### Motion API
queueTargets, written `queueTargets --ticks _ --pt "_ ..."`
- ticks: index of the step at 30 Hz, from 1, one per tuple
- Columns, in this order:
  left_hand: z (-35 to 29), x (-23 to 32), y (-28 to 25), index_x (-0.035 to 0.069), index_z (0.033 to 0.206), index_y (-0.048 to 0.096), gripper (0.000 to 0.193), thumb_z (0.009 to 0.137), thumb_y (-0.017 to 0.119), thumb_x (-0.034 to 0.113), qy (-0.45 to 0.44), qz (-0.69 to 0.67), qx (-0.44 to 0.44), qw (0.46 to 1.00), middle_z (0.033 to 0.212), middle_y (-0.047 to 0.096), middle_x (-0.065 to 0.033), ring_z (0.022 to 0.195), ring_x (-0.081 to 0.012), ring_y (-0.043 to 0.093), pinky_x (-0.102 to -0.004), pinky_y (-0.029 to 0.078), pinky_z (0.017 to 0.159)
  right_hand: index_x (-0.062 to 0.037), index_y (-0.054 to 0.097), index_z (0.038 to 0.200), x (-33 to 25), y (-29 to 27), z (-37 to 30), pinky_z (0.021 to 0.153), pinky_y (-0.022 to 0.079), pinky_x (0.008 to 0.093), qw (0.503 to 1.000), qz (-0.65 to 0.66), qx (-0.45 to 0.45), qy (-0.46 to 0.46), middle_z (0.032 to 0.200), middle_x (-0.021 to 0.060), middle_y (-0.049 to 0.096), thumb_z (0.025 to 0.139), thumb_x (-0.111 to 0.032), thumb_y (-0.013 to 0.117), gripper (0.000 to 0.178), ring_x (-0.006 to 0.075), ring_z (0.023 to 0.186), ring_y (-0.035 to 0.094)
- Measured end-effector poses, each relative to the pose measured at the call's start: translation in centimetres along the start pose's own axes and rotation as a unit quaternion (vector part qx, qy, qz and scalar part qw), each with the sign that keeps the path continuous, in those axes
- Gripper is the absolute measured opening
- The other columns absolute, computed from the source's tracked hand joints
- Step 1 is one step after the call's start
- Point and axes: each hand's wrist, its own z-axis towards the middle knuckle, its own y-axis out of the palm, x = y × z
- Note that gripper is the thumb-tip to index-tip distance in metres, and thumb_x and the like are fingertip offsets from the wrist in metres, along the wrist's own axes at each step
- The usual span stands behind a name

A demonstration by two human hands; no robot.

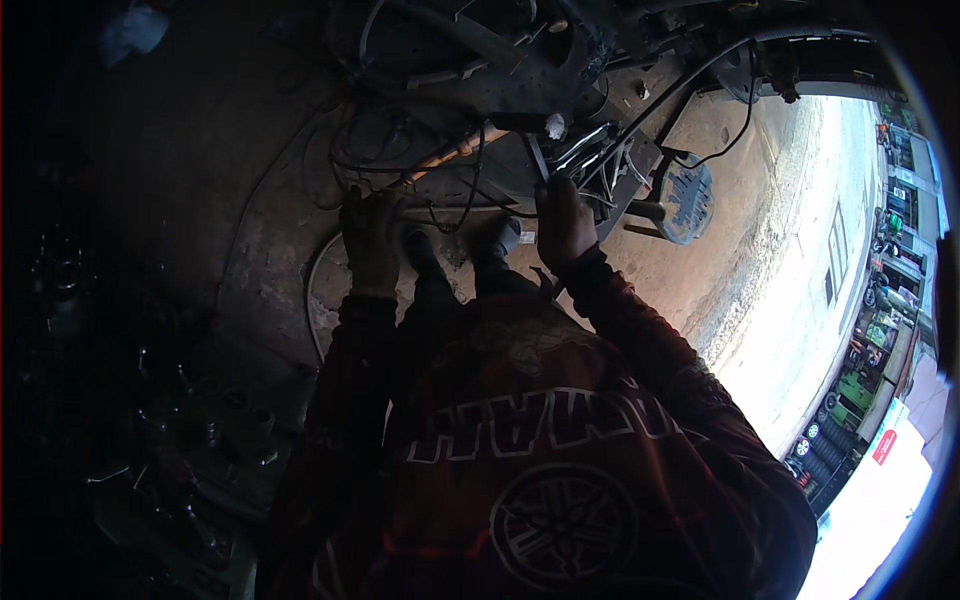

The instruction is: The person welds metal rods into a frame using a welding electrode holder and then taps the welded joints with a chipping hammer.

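My right hand (567, 222) is closed around the lower end of a flat grey metal handle (538, 160). That handle rises to a short dark bar (525, 122) with a pale end, in a hammer-like shape. My left hand (370, 240) looks gloved and sits in deep shadow, its fingers curled at the lower end of a slender orange rod (455, 155). Whether it grips the rod or a cable there is too dark to make out. Dark cables (400, 170) loop between both hands, and grey wires and metal strips (590, 155) lie just beyond my right hand.
A dark metal frame (480, 45) with hoses fills the far side. A round blue-topped stool (688, 200) stands to the right. A hose (312, 285) curves along the floor by my feet. Tools and metal parts (200, 440) lie at left, and a bright road (800, 320) runs at right.
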Motion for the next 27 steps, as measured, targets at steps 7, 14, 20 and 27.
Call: queueTargets --ticks 7,14,20,27 --pt "0.8 -0.6 0.1 0.007 0.114 0.059 0.033 0.082 0.066 0.005 0.028 0.066 -0.021 0.997 0.11 0.062 -0.0114 0.122 -0.0373 0.044 -0.0469 0.035 0.102 -0.0017 0.048 0.1 -0.1 -0.1 0.7 0.058 0.043 0.0479 0.998 -0.001 0.023 -0.054 0.081 0.0218 0.055 0.094 -0.01 0.05 0.011 0.0447 0.074 0.057" --pt "0.6 -1.0 0.1 0.008 0.118 0.058 0.04 0.08 0.065 0.002 0.036 0.086 -0.031 0.995 0.123 0.053 -0.0146 0.124 -0.0344 0.043 -0.0439 0.037 0.105 -0.0017 0.048 0.099 -0.4 -1.0 1.1 0.058 0.043 0.0482 0.999 0.048 0.011 0.023 0.075 0.0215 0.055 0.094 -0.012 0.051 0.012 0.0459 0.071 0.057" --pt "0.3 -0.9 0.4 0.008 0.121 0.057 0.042 0.081 0.065 -0.002 -0.038 -0.038 -0.03 0.998 0.134 0.041 -0.0177 0.124 -0.0308 0.043 -0.0409 0.041 0.102 -0.002 0.047 0.096 -0.4 -1.0 1.2 0.059 0.043 0.049 0.995 0.076 -0.006 0.059 0.077 0.0221 0.056 0.094 -0.014 0.052 0.013 0.0468 0.073 0.057" --pt "-0.1 -1.4 0.2 0.013 0.12 0.06 0.046 0.077 0.071 0.003 0.048 0.179 -0.034 0.982 0.138 0.038 -0.0186 0.126 -0.0345 0.042 -0.0427 0.041 0.102 -0.004 0.05 0.104 0.0 -0.9 1.4 0.065 0.047 0.0503 0.996 0.059 -0.014 0.06 0.086 0.0227 0.059 0.094 -0.018 0.053 0.018 0.0462 0.079 0.059"
